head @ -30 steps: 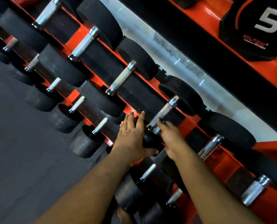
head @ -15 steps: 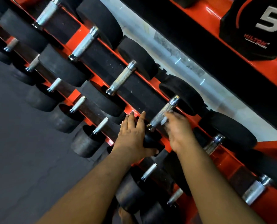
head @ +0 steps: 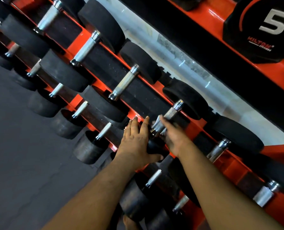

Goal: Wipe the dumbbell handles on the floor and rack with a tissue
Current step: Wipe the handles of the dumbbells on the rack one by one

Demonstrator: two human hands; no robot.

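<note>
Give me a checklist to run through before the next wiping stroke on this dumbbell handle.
1. Left hand steadies the near dumbbell head: ok, palm and thumb lie against it.
2. Right hand on the handle: ok, its grip covers the lower part.
3. Tissue between hand and metal: cannot tell, the hand is blurred.
4. Upper part of the handle reachable: ok, bare and uncovered.
5. Dumbbell seated on the orange rack: ok.
6. Next handle free to reach: ok.
</note>
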